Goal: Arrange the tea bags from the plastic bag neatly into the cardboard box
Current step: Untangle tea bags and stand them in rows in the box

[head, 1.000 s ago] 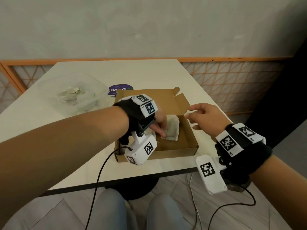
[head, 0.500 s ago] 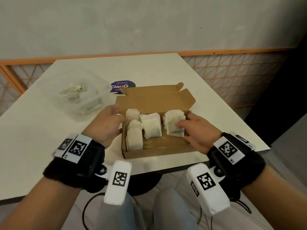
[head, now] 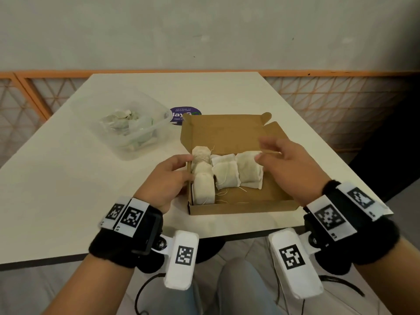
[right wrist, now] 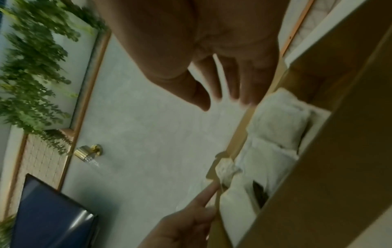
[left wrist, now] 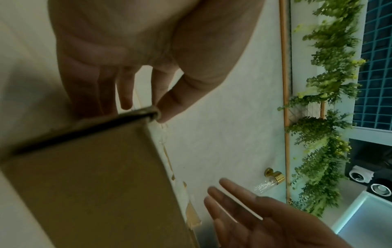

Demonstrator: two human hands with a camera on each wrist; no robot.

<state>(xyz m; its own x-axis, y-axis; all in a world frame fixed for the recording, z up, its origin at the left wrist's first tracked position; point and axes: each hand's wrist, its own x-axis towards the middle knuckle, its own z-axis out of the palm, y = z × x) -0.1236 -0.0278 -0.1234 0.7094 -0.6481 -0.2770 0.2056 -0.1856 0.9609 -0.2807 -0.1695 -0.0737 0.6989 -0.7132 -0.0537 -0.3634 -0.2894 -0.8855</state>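
A pale tabletop (head: 68,189) stands against a grey wall with an orange lattice rail, and the open cardboard box (head: 238,206) sits near its front edge. Half a second ago the right hand (head: 288,169) lay on the rightmost tea bags; it has now lifted clear and hovers above the box's right part, fingers loosely spread and holding nothing. The left hand (head: 168,178) has stayed at the box's left wall, thumb and fingers pinching the rim, as the left wrist view shows at the corner of the box (left wrist: 95,176).

The tea bags (head: 225,173) lie in three rows across the left and middle of the box, strings trailing toward the front wall; bare cardboard floor remains on the right. More bags sit in the clear plastic bag (head: 127,123) on the far left, well apart from the box.

A purple round sticker (head: 181,114) behind the box reads partly "lay"; the smaller print is too fine to read.

Open tabletop lies left of the box, while its front wall is near the table edge.
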